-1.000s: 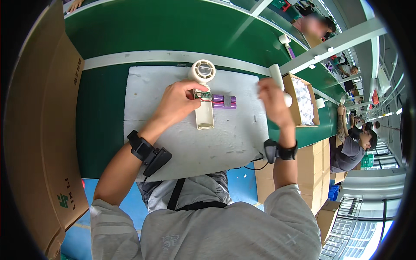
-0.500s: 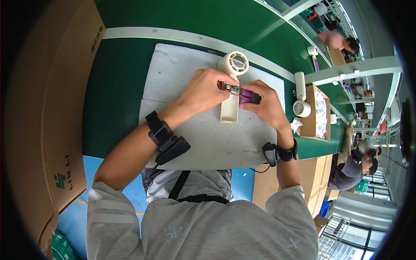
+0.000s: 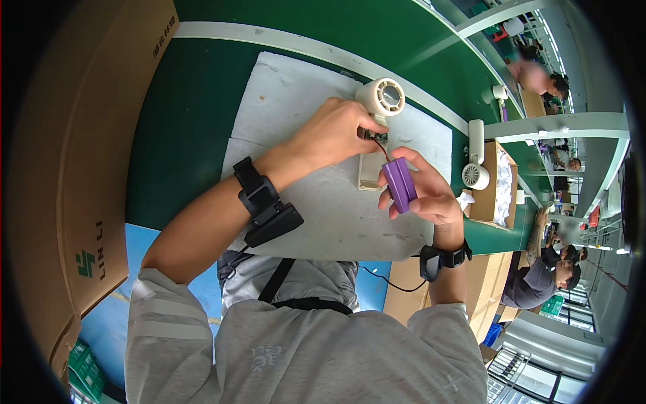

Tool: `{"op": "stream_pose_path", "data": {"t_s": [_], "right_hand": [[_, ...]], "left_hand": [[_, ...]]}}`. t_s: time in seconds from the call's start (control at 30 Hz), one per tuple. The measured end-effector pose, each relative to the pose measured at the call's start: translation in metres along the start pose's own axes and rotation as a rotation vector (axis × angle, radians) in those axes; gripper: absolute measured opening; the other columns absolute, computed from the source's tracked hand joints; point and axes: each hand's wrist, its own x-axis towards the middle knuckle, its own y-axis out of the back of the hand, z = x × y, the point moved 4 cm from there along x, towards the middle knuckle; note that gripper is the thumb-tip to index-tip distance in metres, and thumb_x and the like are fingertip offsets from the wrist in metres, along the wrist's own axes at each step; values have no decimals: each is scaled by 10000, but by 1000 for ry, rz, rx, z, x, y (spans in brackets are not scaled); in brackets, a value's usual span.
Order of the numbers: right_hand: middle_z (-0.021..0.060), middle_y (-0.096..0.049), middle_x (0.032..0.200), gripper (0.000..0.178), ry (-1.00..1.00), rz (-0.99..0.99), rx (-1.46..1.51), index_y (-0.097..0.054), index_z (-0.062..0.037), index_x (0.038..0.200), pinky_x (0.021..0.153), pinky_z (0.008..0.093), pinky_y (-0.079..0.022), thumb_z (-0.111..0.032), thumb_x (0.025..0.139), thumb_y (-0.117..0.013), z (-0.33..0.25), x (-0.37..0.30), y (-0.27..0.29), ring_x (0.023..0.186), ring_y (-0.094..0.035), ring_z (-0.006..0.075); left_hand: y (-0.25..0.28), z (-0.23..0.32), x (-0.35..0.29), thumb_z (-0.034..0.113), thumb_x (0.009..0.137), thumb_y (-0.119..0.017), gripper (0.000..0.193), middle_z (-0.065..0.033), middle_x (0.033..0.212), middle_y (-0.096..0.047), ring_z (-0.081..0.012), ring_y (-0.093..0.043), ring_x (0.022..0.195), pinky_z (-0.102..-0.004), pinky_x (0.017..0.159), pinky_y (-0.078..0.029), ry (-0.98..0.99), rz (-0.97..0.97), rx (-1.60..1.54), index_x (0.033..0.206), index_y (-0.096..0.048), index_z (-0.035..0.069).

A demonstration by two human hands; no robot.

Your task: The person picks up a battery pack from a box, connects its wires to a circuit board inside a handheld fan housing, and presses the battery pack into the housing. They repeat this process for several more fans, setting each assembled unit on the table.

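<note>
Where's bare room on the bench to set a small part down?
Free: on the pale mat, the upper left above the left forearm and the lower middle between both wrist bands; also green tabletop between mat and large cardboard box. Crowded: around the cream fan, left hand, right hand and purple pack; at right, by the second fan and open carton.

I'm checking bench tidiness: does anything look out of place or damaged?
Right of the pale mat, a white scrap lies outside the carton holding similar white pieces, so it looks stray. The mat has a brownish spot at upper left, perhaps a stain.
</note>
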Motion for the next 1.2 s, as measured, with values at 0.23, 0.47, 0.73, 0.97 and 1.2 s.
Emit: {"op": "stream_pose_path", "data": {"t_s": [0.23,0.47,0.73,0.97,1.2], "right_hand": [[166,-472,1202,897,-36,96,16,-265,-95,1345,736,361,-579,137,596,-700,5,-1,-7,1001,-628,324],[76,-482,1170,851,195,326,-621,-407,-76,1290,869,363,-481,83,542,-779,-9,3,-15,1042,-556,242],[54,-547,1089,792,188,370,-1084,-530,-35,1229,871,342,-434,-8,498,-834,-12,7,-10,977,-535,189],[107,-589,1125,728,290,462,-1154,-586,-48,1198,829,328,-462,-22,517,-840,-8,7,-10,923,-569,197],[146,-581,1205,671,333,446,-1303,-614,-34,1172,854,362,-509,-15,540,-837,-11,6,-18,1043,-600,271]], "left_hand": [[-3,-2,-1,64,740,-723,275,-132,887,-677,-260,-659,778,-335,712,-512,68,-40,7,1016,-720,53],[-2,0,0,61,791,-682,233,-150,901,-676,-285,-659,790,-347,713,-509,59,-58,23,1022,-711,39],[0,0,-1,89,848,-638,213,-175,916,-673,-321,-659,823,-363,736,-505,87,-96,-3,1045,-698,35],[0,3,-1,82,871,-610,227,-189,938,-672,-339,-658,850,-375,759,-505,69,-121,4,1080,-685,40],[0,3,-1,84,885,-602,222,-183,956,-675,-329,-665,840,-372,763,-513,51,-124,41,1090,-682,47]]}}
